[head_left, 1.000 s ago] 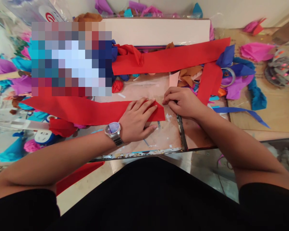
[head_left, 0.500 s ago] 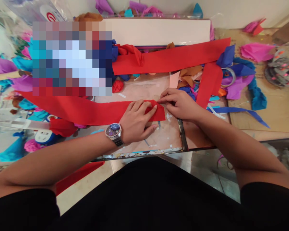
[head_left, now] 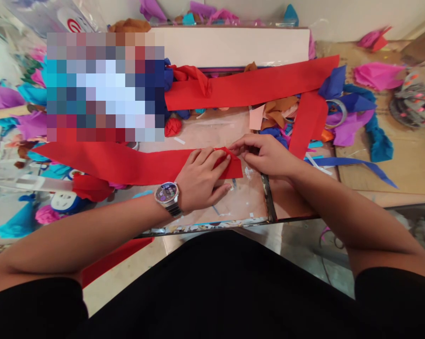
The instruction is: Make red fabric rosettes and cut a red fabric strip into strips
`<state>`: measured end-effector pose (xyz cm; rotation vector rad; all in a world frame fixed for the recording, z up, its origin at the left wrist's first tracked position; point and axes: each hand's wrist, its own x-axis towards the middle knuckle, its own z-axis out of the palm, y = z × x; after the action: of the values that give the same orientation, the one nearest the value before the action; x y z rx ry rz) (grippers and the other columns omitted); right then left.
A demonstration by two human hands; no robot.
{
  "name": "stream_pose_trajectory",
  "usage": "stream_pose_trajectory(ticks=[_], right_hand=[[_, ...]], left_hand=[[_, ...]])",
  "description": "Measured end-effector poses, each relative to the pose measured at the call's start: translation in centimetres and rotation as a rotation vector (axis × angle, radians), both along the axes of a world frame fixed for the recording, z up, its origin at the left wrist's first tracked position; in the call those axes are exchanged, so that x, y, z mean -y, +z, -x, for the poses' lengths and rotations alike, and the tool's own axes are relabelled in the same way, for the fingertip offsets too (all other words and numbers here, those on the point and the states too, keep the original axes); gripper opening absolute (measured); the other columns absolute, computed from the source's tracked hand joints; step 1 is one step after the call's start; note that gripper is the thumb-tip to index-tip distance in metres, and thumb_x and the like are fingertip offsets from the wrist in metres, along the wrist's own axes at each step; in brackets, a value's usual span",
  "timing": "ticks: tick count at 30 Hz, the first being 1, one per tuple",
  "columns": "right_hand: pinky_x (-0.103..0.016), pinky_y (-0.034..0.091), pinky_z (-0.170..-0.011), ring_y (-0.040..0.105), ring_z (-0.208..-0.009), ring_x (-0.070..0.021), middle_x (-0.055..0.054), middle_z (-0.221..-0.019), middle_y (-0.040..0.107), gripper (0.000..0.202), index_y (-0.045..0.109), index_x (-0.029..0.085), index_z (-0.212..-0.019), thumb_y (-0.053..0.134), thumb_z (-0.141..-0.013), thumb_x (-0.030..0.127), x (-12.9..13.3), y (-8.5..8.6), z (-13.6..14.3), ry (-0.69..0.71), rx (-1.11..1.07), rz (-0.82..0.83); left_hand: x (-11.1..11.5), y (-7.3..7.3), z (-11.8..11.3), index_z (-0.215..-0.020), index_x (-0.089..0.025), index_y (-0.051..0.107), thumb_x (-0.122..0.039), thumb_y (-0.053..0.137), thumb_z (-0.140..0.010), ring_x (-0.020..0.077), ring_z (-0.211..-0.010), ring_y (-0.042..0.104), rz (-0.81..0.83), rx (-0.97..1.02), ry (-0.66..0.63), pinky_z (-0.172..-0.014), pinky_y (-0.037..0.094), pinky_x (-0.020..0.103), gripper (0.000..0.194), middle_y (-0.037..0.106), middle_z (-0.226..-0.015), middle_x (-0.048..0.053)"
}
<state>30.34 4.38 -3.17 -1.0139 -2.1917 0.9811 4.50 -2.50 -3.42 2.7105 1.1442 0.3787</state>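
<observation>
A long red crepe paper strip (head_left: 152,165) lies across the table in front of me, its right end near the board's dark edge. My left hand (head_left: 206,175), with a watch on the wrist, rests flat on that strip, fingers stretched out and thumb apart. At the strip's upper right corner, which looks folded over, is my right hand (head_left: 258,153). Its fingers are bent and its fingertips pinch at the corner; the exact grip is partly hidden by the fingers.
Another red strip (head_left: 255,87) runs across the back, with a red piece (head_left: 306,125) angling down from its right end. A tape roll (head_left: 337,113) sits among blue and purple scraps. Pink paper (head_left: 378,76) lies on cardboard at right. Pixel blocks cover the upper left.
My right hand has shifted slightly down and left at the strip's corner. The strip's far left end has moved a little to the right. My left hand stays nearly in place.
</observation>
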Motion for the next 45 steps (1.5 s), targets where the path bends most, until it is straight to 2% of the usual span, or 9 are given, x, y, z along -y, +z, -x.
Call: stream_pose_trajectory(ticks=[9, 17, 23, 30, 34, 45], right_hand=[[-0.029, 0.06, -0.078, 0.076, -0.087, -0.0186, -0.004, -0.101, 0.086, 0.041, 0.083, 0.021, -0.119, 0.06, -0.086, 0.011, 0.1, 0.4, 0.2, 0.019, -0.046, 0.071], [-0.037, 0.056, -0.085, 0.071, -0.089, -0.0228, -0.005, -0.092, 0.081, 0.034, 0.081, 0.02, -0.121, 0.064, -0.092, 0.017, 0.2, -0.4, 0.2, -0.011, 0.063, -0.16], [-0.036, 0.055, -0.088, 0.072, -0.09, -0.0224, -0.003, -0.092, 0.082, 0.03, 0.079, 0.023, -0.125, 0.065, -0.098, 0.025, 0.3, 0.1, 0.2, 0.036, 0.07, -0.12], [-0.034, 0.054, -0.079, 0.071, -0.084, -0.0213, -0.004, -0.093, 0.08, 0.028, 0.078, 0.02, -0.121, 0.07, -0.096, 0.028, 0.6, -0.1, 0.8, -0.008, 0.032, -0.088], [-0.037, 0.054, -0.081, 0.069, -0.082, -0.0224, -0.004, -0.088, 0.079, 0.026, 0.079, 0.021, -0.119, 0.072, -0.096, 0.031, 0.7, -0.4, 1.1, -0.029, 0.049, -0.1], [-0.038, 0.053, -0.082, 0.068, -0.085, -0.0232, -0.004, -0.09, 0.078, 0.03, 0.078, 0.021, -0.121, 0.072, -0.092, 0.023, 0.7, -0.8, 1.1, -0.047, 0.059, -0.112]], left_hand=[[0.0, -0.1, 0.0, -0.158, -0.008, 0.058, -0.057, 0.053, -0.106, 0.0447, -0.145, 0.051, -0.009, 0.005, -0.005, -0.123, 0.038, 0.061, 0.072, 0.058, -0.157, 0.023], [0.0, -0.2, 0.0, -0.16, -0.007, 0.056, -0.055, 0.053, -0.107, 0.0437, -0.147, 0.05, -0.025, 0.003, -0.012, -0.125, 0.037, 0.062, 0.072, 0.057, -0.161, 0.023], [0.0, -0.3, 0.0, -0.158, -0.006, 0.057, -0.056, 0.053, -0.107, 0.0428, -0.146, 0.052, -0.048, -0.002, -0.015, -0.124, 0.038, 0.061, 0.071, 0.058, -0.16, 0.023], [0.1, -0.4, 0.1, -0.156, -0.006, 0.059, -0.055, 0.055, -0.107, 0.0415, -0.143, 0.054, -0.094, 0.002, -0.028, -0.122, 0.041, 0.059, 0.069, 0.06, -0.157, 0.022], [0.1, -0.4, 0.0, -0.155, -0.007, 0.06, -0.054, 0.055, -0.107, 0.041, -0.143, 0.055, -0.093, 0.01, -0.033, -0.122, 0.042, 0.06, 0.068, 0.061, -0.157, 0.022], [0.1, -0.2, 0.1, -0.159, -0.009, 0.057, -0.051, 0.054, -0.108, 0.0411, -0.152, 0.048, -0.057, 0.008, -0.048, -0.124, 0.041, 0.059, 0.066, 0.058, -0.165, 0.017]])
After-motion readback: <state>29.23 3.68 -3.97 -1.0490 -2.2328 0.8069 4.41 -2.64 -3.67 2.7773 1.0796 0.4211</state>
